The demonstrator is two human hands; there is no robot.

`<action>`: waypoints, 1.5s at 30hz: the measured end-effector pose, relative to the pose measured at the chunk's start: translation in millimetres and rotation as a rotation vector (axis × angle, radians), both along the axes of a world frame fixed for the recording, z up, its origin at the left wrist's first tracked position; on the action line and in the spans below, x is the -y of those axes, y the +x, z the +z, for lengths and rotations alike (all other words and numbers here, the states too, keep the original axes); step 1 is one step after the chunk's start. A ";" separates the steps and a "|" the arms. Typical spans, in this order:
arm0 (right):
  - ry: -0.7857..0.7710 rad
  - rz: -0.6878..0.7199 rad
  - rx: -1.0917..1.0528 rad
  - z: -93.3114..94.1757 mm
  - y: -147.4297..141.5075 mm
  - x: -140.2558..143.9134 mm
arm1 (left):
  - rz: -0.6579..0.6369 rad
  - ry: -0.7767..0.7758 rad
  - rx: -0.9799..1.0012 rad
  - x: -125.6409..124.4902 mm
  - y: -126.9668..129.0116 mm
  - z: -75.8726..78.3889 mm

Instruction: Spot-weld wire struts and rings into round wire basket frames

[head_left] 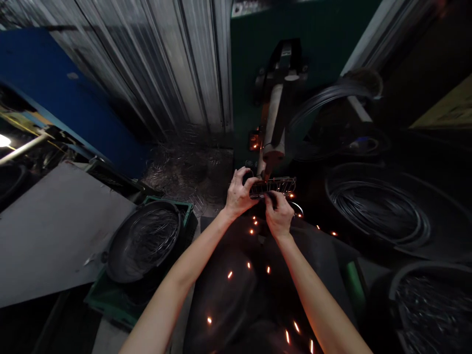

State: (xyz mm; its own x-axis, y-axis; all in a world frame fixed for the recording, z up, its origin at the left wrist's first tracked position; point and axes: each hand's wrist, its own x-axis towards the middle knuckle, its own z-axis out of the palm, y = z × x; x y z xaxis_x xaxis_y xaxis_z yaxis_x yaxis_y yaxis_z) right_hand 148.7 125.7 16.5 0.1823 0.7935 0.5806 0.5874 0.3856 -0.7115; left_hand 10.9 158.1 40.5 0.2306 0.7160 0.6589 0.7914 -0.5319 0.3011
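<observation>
A small wire basket (283,185) lies at the tip of a spot welder (273,132), and orange sparks fly from there. My left hand (239,193) grips the basket's left end between thumb and curled fingers. At the near side of the basket, my right hand (279,214) is closed, its fingertips pressed together against the wires. Whether a separate small wire is pinched in those fingertips I cannot make out. The welder's lower tip is hidden behind the basket and hands.
On the left, a black basin (143,241) of wire pieces sits on a green crate (110,300). Wire rings fill a dark tub (383,211) on the right; another bucket (435,305) of wire parts stands nearer. Scrap wire (184,167) litters the floor by the corrugated wall (165,64).
</observation>
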 end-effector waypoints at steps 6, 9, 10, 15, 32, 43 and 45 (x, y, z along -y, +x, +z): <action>0.026 -0.097 -0.004 16.8 36.0 32.1 | -0.007 0.051 0.006 -4.1 -0.3 -0.8; -0.061 -0.164 0.010 18.9 72.1 57.4 | -0.013 0.033 0.049 -2.2 1.3 1.5; -0.100 -0.180 0.009 18.7 82.4 65.2 | -0.010 0.015 0.066 0.3 2.0 2.5; -0.227 -0.170 0.002 19.1 93.4 90.4 | -0.014 -0.048 0.123 25.6 6.4 -0.9; -0.085 -0.015 0.233 8.3 16.6 64.2 | 0.033 -0.132 0.059 70.7 3.9 -4.8; -0.090 0.051 0.315 -0.5 5.8 74.2 | 0.091 -0.162 0.035 87.2 -8.9 -11.7; -0.094 -0.009 0.293 -4.1 3.2 77.7 | 0.085 -0.164 0.000 89.4 -11.0 -12.0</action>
State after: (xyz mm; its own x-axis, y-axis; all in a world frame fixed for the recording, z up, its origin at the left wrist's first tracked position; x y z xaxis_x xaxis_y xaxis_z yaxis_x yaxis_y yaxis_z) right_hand 151.9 48.0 12.4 0.0256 0.8455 0.5334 0.7762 0.3194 -0.5436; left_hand -0.1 68.7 28.5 0.1648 0.8307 0.5318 0.8315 -0.4070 0.3781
